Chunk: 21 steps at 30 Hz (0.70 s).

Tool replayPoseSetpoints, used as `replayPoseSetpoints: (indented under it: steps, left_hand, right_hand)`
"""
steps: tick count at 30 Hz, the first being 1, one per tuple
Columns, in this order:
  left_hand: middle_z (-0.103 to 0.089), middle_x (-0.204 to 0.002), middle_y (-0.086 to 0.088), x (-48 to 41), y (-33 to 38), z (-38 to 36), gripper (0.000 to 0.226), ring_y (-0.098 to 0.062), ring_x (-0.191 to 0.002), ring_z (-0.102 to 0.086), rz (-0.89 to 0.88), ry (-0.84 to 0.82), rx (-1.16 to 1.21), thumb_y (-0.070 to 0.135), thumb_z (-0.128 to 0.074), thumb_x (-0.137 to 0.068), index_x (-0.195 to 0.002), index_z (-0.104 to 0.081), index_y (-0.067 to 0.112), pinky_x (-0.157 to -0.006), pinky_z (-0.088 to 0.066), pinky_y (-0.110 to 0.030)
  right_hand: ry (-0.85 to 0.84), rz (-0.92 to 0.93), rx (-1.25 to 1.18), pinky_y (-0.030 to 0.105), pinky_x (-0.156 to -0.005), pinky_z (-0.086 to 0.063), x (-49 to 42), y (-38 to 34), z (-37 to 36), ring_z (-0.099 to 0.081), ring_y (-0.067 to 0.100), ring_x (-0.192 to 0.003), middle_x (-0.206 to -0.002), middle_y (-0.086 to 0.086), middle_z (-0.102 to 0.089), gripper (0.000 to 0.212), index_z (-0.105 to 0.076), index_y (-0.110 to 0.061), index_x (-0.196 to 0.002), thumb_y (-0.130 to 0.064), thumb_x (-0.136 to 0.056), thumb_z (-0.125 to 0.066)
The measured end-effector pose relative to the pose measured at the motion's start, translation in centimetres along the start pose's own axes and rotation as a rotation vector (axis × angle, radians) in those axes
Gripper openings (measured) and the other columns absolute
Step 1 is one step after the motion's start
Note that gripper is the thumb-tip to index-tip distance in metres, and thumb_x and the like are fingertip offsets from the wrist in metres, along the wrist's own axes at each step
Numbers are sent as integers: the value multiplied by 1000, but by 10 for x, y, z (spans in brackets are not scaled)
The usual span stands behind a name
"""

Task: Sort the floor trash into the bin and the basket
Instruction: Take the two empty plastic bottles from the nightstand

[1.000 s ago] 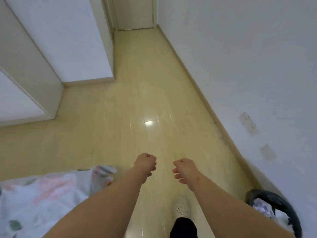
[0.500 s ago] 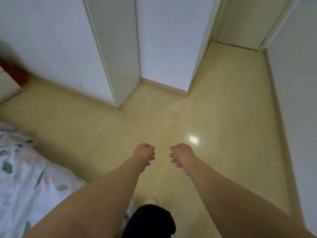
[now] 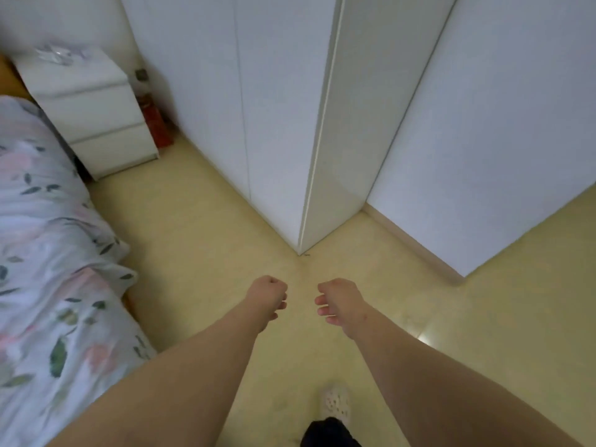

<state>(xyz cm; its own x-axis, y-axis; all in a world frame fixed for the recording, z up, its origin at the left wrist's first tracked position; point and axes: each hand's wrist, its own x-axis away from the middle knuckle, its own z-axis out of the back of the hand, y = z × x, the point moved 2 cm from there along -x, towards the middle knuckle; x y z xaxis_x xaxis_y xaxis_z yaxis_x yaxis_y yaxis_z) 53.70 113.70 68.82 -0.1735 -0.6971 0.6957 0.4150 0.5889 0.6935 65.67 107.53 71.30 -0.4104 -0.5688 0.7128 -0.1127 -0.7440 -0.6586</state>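
Observation:
My left hand (image 3: 268,293) and my right hand (image 3: 340,301) are stretched out in front of me over the bare yellow floor (image 3: 200,240), side by side and a little apart. Both have their fingers curled in and hold nothing. Neither the bin nor the basket is in this view. No loose trash shows on the floor near my hands. A red object (image 3: 157,125) stands on the floor in the gap between the white nightstand (image 3: 96,124) and the wardrobe; what it is stays unclear.
A white wardrobe (image 3: 274,124) fills the middle, its corner just ahead of my hands. On the left lies a bed with a floral cover (image 3: 48,269). Something clear and crumpled (image 3: 61,54) sits on the nightstand. My slippered foot (image 3: 337,404) is below.
My view has swung left from the corridor and the black bin to the wardrobe, nightstand and bed. Both hands stay curled and held out in front.

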Motion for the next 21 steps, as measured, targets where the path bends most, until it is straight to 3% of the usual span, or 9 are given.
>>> replayPoseSetpoints:
  steps: [6,9,14,17,21]
  left_hand:
    - [-54,-78,-2,-111,79,71,7,-14,-65,-52,6,160,175,15,-43,-94,-95,-50,12,-60,-37,-25]
    - [-54,-78,-1,-153,118,107,10,-13,-65,-52,37,196,234,15,-44,-94,-86,-49,15,-60,-37,-25]
    - [-53,-77,-1,-212,169,198,15,-12,-63,-52,69,348,344,15,-43,-94,-80,-47,18,-59,-36,-24]
    - [-52,-76,-1,-246,181,254,14,-12,-63,-51,111,417,381,15,-42,-94,-81,-47,16,-59,-35,-23]
    - [-53,-76,-2,-303,197,328,13,-13,-62,-51,142,472,388,15,-42,-94,-84,-49,15,-58,-35,-23]
  right_hand:
    - [-147,133,162,23,-53,-33,-91,-132,-71,-46,14,-54,-70,3,-53,10,-50,-13,-85,-14,-94,-44]
    - [-189,169,257,22,-52,-33,-136,-189,-101,-47,15,-55,-71,3,-53,13,-49,-14,-82,-13,-93,-43]
    - [-296,235,466,23,-52,-36,-199,-274,-190,-49,15,-58,-72,2,-55,9,-51,-10,-92,-14,-91,-43]
    - [-413,252,542,22,-52,-36,-218,-316,-254,-50,14,-57,-74,2,-56,9,-51,-13,-86,-15,-91,-43]
    - [-451,267,566,21,-50,-35,-257,-372,-330,-50,14,-56,-71,1,-54,17,-48,-16,-74,-13,-90,-43]
